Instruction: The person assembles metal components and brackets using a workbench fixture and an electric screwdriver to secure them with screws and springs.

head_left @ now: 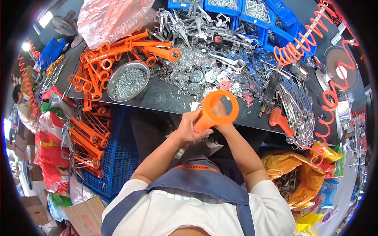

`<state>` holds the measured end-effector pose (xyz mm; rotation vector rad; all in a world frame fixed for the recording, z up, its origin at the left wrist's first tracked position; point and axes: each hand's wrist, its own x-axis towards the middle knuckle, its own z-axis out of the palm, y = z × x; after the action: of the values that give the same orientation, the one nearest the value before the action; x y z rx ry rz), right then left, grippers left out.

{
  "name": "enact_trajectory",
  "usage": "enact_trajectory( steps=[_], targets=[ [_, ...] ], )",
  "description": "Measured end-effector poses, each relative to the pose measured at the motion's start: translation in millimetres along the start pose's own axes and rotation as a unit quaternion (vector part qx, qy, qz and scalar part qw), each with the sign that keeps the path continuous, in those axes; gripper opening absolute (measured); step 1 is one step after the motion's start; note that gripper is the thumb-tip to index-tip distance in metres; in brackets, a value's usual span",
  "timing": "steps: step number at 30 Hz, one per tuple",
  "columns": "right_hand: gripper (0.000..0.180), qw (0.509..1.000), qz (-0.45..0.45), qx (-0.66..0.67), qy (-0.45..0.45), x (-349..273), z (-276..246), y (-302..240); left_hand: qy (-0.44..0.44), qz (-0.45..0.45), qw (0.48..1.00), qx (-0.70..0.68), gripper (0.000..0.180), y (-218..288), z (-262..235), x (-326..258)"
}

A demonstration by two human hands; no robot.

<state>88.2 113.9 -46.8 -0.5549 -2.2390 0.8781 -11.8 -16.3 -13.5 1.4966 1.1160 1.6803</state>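
Gripping an orange plastic handle (214,112) by its shaft, the left hand (190,128) has its fingers closed around it near the table (165,100) edge. The right hand (222,118) sits behind the handle's ring end; whether its fingers are closed cannot be told. Far left lies a metal bowl of screws (128,80), with loose washers (197,74) just beyond the ring. Risk: a slack grip could drop the handle into the washers, scattering them.

Steel bowl of screws (128,80) at table's (165,100) front-left edge, orange handles (118,53) behind it, blue bins (252,13) along back edge.
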Motion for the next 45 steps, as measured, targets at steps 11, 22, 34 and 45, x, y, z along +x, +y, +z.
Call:
enact_trajectory(
  steps=[11, 22, 34, 45],
  targets=[
    [0.019, 0.948, 0.057, 0.301, 0.083, 3.5, -83.3, -94.7, 0.03, -0.069, 0.994, -0.078, 0.026, -0.3, -0.6, 4.0],
    [0.029, 0.935, -0.346, -0.012, 0.075, 30.9, -81.9, -128.5, 0.049, 0.007, 0.998, -0.039, 0.021, 4.3, 5.7, 8.8],
    [0.039, 0.942, 0.288, -0.105, 0.134, 8.6, -196.7, 96.8, 0.062, -0.113, 0.989, -0.07, 0.05, 5.2, 4.5, 3.7],
    [0.04, 0.814, 0.048, 0.492, 0.304, 6.4, -152.5, -24.0, 0.06, -0.075, 0.989, -0.115, 0.031, -5.3, 1.8, -0.9]
  ],
)
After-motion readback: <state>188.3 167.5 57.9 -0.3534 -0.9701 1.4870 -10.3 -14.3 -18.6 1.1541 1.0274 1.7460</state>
